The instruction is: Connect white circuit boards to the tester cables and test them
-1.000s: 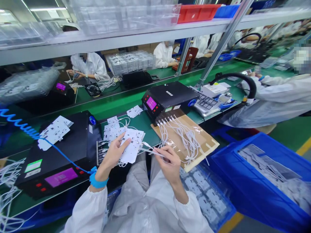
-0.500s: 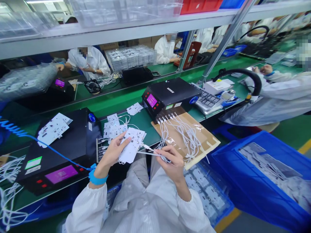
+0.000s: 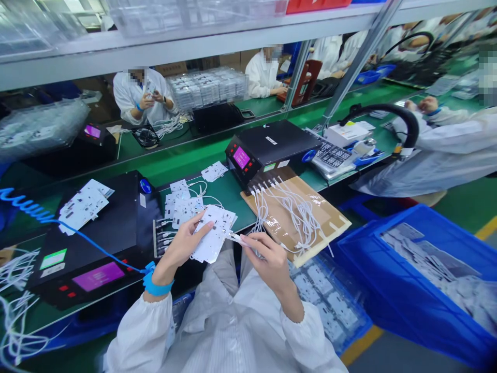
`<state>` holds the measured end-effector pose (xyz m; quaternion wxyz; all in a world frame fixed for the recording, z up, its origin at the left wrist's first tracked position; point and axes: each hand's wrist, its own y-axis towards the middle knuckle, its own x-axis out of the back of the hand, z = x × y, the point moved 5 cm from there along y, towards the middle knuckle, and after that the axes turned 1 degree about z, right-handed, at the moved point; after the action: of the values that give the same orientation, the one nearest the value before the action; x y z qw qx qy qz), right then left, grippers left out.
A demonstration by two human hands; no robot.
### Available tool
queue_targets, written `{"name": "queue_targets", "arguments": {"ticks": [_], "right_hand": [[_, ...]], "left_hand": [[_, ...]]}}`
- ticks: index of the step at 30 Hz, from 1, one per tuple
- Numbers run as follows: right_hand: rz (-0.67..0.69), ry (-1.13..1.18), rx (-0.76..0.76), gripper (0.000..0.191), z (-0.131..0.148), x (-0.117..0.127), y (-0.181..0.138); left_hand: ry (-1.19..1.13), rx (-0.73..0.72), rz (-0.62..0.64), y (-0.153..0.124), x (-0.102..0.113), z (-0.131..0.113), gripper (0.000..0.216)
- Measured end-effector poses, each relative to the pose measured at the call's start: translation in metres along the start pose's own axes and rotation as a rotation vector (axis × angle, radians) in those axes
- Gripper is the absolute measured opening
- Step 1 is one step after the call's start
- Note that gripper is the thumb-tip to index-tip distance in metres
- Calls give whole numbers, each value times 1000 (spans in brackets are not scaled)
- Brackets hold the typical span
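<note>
My left hand [image 3: 185,244] grips a white circuit-board panel [image 3: 214,233] over the front edge of the green bench, thumb lying across its face. A blue wrist strap [image 3: 155,286] with a coiled blue cord sits on that wrist. My right hand [image 3: 267,258] pinches a white cable plug [image 3: 235,238], its tip touching the panel's right edge. The cable belongs to a bundle of white cables [image 3: 289,215] spread over a brown cardboard sheet [image 3: 330,220], all plugged into a black tester box [image 3: 272,147] with a pink display.
A second black tester [image 3: 97,243] with white boards on top stands at my left. More loose white boards [image 3: 181,206] lie on the green bench. A blue bin [image 3: 427,280] of parts sits at my right, a blue tray below. Other people in white coats work nearby.
My right hand has brought the cable plug leftward up to the panel's right edge. The left hand has kept holding the panel, shifted slightly.
</note>
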<state>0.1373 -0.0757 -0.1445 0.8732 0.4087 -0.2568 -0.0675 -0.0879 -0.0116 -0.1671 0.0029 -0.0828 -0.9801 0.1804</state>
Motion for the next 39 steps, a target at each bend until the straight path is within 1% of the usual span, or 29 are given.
{"name": "queue_targets", "arguments": {"ticks": [6,12,18,21,24,29,35,39], "right_hand": [[-13,-65,34,37,1,1,-5],[-41,-49,7,38,0,2,-6],[-9,-64,13,45,-1,2,-7],[9,-81,45,43,0,1,-9],[26,-79,63,40,-1,0,-10],[48,-79,38,36,-4,-3,-13],[-4,-101,27,42,-2,-4,-18],[-40,-85,4,42,-2,-6,-23]], "left_hand": [[-26,18,-9,0,-3,0,88],[-31,1,-4,0,-5,3,84],[24,-12,-37,-1,-5,3,83],[41,-30,-40,0,-3,4,80],[32,-18,-26,1,-2,8,80],[46,28,-8,0,-3,11,86],[132,-12,3,0,-7,10,83],[168,-17,-1,-3,-10,7,85]]}}
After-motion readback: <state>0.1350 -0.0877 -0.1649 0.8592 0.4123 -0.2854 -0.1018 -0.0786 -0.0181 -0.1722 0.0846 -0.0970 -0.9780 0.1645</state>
